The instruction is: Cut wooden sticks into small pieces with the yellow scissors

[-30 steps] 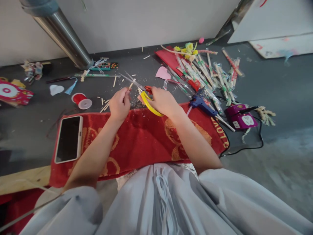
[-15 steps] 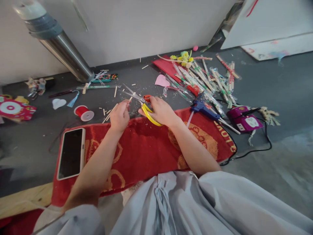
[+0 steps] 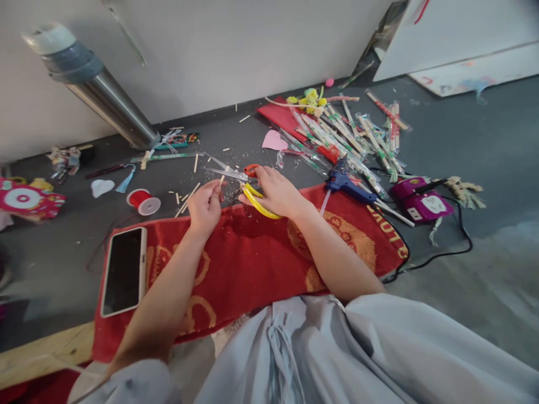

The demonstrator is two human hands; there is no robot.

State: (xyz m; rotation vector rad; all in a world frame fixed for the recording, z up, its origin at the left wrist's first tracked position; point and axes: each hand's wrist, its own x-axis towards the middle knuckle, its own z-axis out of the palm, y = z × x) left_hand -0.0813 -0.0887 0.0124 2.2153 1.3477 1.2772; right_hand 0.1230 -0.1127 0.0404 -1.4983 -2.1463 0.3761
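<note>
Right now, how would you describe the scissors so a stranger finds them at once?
Start at the large red towel with orange patterns. At its far edge, the right hand holds the scissors, near the pale stick in the left hand. Unlike the loose sticks nearby, they have metal blades, one yellow handle and one orange.

"LOVE" on the red towel [image 3: 248, 258]
Yellow letters [image 3: 387, 227] run along its right end, the E only partly showing; a character before the L is unclear.

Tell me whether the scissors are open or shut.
Open: the scissors in the right hand have their blades spread apart in a V, tips clearly separated.
</note>
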